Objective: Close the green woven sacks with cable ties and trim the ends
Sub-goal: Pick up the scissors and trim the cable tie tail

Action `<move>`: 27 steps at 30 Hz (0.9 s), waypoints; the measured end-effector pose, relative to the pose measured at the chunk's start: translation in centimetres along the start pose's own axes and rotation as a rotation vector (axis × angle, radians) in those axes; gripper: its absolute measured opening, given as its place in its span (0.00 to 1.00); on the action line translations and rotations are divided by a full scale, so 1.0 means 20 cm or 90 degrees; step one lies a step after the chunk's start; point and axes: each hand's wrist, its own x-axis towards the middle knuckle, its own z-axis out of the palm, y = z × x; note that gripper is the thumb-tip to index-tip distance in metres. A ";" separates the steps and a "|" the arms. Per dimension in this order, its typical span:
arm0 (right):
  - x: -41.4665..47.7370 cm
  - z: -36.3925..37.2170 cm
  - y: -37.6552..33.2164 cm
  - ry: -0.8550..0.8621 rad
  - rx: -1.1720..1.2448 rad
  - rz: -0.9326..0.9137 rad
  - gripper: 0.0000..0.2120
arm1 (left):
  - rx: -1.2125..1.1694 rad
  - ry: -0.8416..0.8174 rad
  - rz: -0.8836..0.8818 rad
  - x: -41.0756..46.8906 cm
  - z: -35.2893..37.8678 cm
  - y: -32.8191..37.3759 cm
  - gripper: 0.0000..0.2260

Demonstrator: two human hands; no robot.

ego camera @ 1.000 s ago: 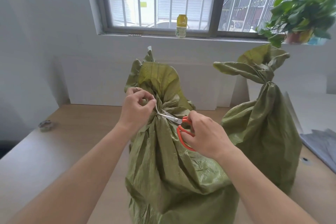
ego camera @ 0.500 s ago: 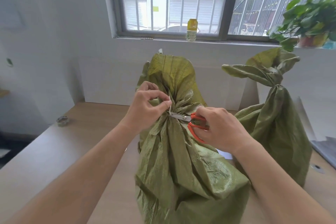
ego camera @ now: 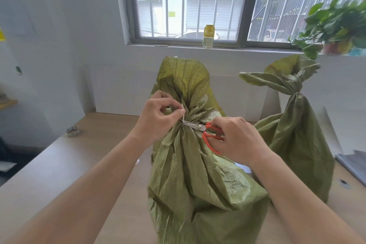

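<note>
**Tie tail under the blades**

Little has shifted: your left hand [ego camera: 158, 117] still pinches the thin white cable tie tail [ego camera: 183, 114], which runs upright from the gathered neck of the near green woven sack [ego camera: 190, 174] standing on the pale wooden table [ego camera: 59, 164]. Your right hand [ego camera: 235, 140] grips orange-handled steel scissors [ego camera: 200, 128], which lie horizontal with their tips pointing left at the tail's base.

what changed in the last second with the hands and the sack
The left hand rose a little off the neck of the near sack and now pinches the white tie end upward. The right hand keeps the scissors at the tie's base. The far sack stands as before.
</note>
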 end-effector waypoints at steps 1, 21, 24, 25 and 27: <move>-0.01 0.00 0.00 0.005 -0.002 -0.001 0.11 | 0.001 0.001 -0.001 -0.01 0.00 0.01 0.02; -0.08 -0.06 -0.03 0.006 0.002 -0.025 0.08 | 0.025 0.039 -0.001 -0.10 -0.02 0.04 0.02; -0.08 -0.06 -0.02 0.000 0.000 -0.025 0.08 | 0.031 0.041 -0.003 -0.11 -0.01 0.04 0.02; -0.08 -0.06 -0.02 -0.001 0.001 -0.023 0.08 | 0.030 0.042 -0.004 -0.11 -0.01 0.04 0.02; -0.09 -0.06 -0.01 0.001 0.009 -0.017 0.07 | 0.025 0.044 -0.012 -0.11 -0.01 0.04 0.02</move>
